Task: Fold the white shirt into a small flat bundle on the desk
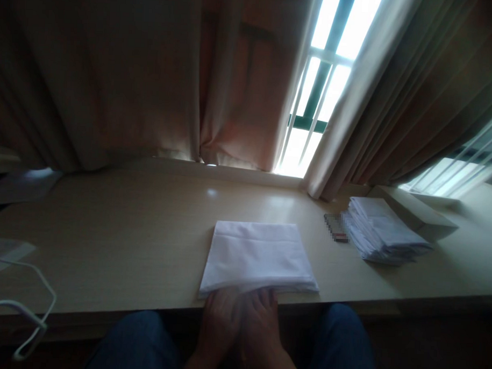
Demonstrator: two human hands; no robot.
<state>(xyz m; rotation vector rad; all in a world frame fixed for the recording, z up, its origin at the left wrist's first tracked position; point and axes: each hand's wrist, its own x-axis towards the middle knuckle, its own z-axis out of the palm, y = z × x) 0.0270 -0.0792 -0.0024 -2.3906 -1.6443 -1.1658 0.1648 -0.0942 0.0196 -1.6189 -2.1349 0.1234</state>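
Note:
A folded white cloth [257, 252] lies flat near the front edge of the desk, layered along its near side. My left hand [222, 315] and my right hand [261, 317] are side by side at the middle of that near edge. The fingers of both are curled against the cloth's edge, where its upper layer bulges a little. Blur softens the fingertips, and the cloth partly hides them.
On the right stands a stack of folded white cloths [384, 229], with a pixelated flat object [335, 228] beside it and a pale box [418, 212] behind. A white cable [44, 290] and papers [9, 251] are at the left. Curtains [241, 87] hang along the desk's back.

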